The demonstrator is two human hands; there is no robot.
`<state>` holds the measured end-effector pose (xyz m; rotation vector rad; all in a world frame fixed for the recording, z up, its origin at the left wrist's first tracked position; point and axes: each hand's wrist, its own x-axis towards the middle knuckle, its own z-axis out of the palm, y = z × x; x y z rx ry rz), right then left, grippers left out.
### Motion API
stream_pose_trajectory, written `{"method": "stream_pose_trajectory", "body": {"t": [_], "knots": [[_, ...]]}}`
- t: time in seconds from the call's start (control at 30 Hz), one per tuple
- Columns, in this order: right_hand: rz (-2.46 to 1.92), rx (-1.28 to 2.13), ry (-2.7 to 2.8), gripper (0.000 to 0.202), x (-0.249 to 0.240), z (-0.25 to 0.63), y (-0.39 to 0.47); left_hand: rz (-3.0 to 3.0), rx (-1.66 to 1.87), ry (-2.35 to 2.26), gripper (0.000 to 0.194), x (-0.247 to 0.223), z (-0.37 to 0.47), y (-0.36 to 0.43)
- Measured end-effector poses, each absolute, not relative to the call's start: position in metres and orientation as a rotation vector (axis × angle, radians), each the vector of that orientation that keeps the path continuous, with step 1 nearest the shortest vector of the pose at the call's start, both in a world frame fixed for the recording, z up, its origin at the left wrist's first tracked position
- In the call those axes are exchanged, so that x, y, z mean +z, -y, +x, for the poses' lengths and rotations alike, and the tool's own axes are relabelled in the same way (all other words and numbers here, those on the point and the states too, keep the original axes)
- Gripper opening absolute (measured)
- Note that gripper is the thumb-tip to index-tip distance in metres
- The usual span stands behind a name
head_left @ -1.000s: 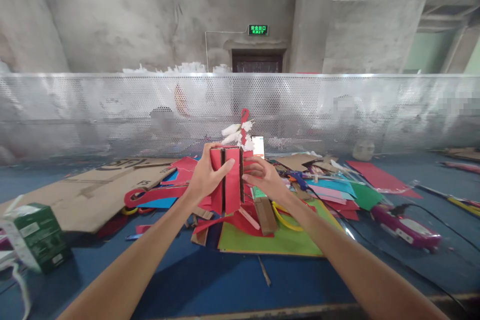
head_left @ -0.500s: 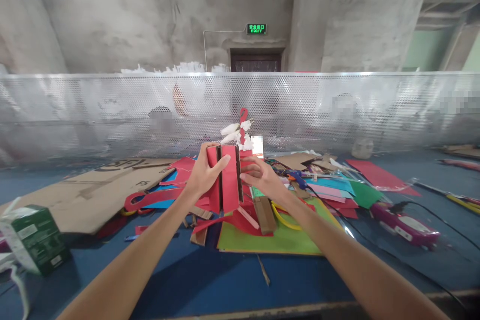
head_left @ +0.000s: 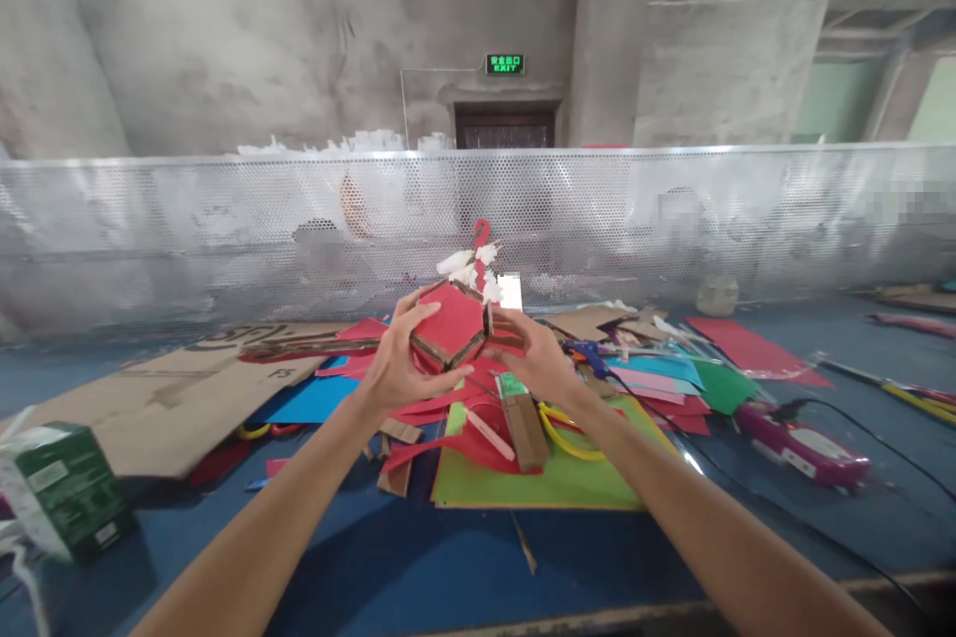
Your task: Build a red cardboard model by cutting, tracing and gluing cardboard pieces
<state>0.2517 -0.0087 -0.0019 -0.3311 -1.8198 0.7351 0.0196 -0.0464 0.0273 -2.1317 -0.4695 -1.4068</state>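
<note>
A red cardboard piece [head_left: 450, 320] with a many-sided flat face and brown edges is held above the middle of the table, that face turned to the camera. My left hand [head_left: 399, 355] grips it from the left, thumb on the red face and fingers round the side. On its right side, my right hand [head_left: 532, 355] has its bent fingers against the piece; the fingertips are partly hidden behind it. White paper flowers [head_left: 480, 271] and a red curled strip [head_left: 482, 234] show just behind the piece. A long red strip [head_left: 314, 348] reaches out to the left.
Yellow-handled scissors [head_left: 568, 433] and red scraps lie on a lime sheet [head_left: 485, 486]. A blue glue gun [head_left: 589, 354] and a purple device [head_left: 807, 448] with cables lie right. Flat cardboard [head_left: 171, 403] and a green box [head_left: 67, 488] are left. A perforated metal screen [head_left: 597, 219] stands behind.
The red piece has been tilted, so its many-sided face shows instead of its long sides. My left fingers have spread lower around it. The left strip has turned edge-on.
</note>
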Motion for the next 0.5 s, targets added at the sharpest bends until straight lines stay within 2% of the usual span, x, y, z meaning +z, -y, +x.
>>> {"method": "stream_pose_trajectory", "body": {"t": [0.13,0.5], "knots": [[-0.351,0.677,1.829,0.045,0.0006,0.2547,0.0128,-2.147,-1.339,0.392,0.099,0.0267,0.0180,0.0446],[-0.304,0.663,1.844,0.043,-0.0013,0.2541,0.0129,-2.119,-1.367,0.475,0.094,0.0202,0.0155,0.0434]]}}
